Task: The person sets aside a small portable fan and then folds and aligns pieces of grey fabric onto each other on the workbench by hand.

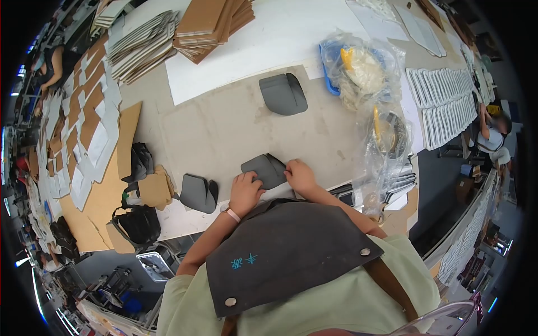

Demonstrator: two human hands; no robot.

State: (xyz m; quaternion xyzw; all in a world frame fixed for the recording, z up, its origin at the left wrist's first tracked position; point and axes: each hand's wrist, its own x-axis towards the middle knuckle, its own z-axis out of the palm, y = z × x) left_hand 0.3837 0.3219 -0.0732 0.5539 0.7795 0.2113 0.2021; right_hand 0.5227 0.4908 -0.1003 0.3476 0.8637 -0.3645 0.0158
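A dark grey folded piece of leather-like sheet [265,170] lies on the table right in front of me. My left hand [245,194] holds down its lower left edge with bent fingertips. At its right edge, the fingers of my right hand [301,178] pinch the folded flap; the fingertips are partly hidden. To the left of my left hand rests a similar grey piece [196,192] with a flap standing out at its right side. Another grey folded piece [283,94] lies farther up the table.
Brown board stacks [204,25] and pale sheets [143,47] lie at the back. On the right are a blue tray [329,70] under plastic bags, a bagged tape roll [386,134] and rows of white pieces [443,106]. A black bag [134,225] sits left. Other people work at both sides.
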